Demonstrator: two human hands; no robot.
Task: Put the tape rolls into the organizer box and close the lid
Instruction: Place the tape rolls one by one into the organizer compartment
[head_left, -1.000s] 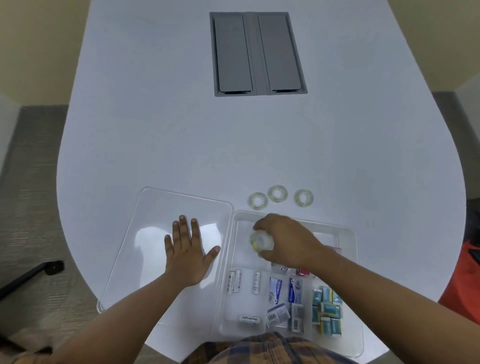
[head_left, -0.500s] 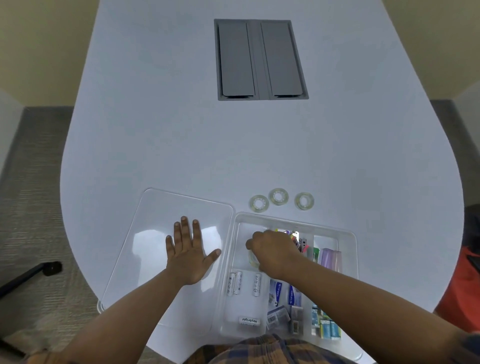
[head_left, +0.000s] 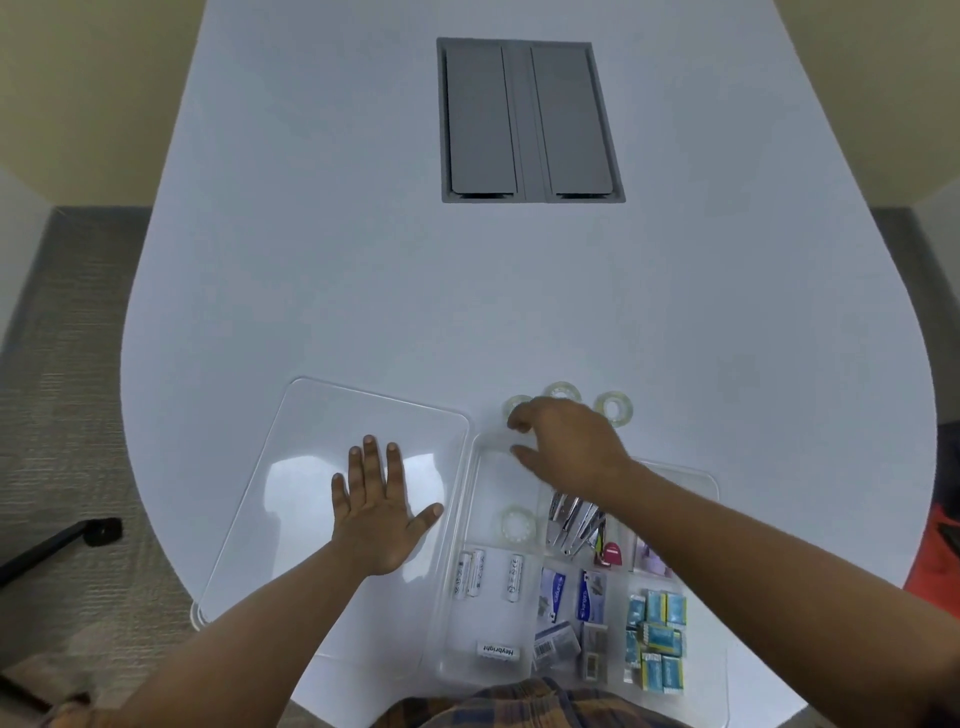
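Left hand (head_left: 376, 514) flat, fingers spread, palm down on clear plastic lid (head_left: 311, 467), which lies opened out to the side of the box. Right hand (head_left: 569, 441) empty, fingers loosely curled and apart, hovering over far edge of organizer box (head_left: 462, 571), fingertips reaching toward nearest tape roll on bench (head_left: 516, 406); contact can't be told. Two more rolls just beyond the right hand: middle roll (head_left: 562, 391) partly hidden by knuckles, third roll (head_left: 614, 408) clear of the hand on its outer side. All three small translucent rings, lying flat on smooth white bench (head_left: 467, 286), near but apart from each other. One tape roll already in box (head_left: 518, 525), below right hand, flat in the far compartment nearest the left hand. Box is clear plastic, rectangular, divided. Right forearm crosses over it, covering part of far compartments. Beside that roll: shiny metal staplers or clips (head_left: 571, 522), small red item (head_left: 610, 555). Nearer the body: white cylindrical batteries (head_left: 472, 574), blue-white packets (head_left: 571, 595), stack of small teal boxes (head_left: 657, 636), white label (head_left: 497, 651). Far past hands, grey rectangular hatch (head_left: 530, 119) set flush in bench.
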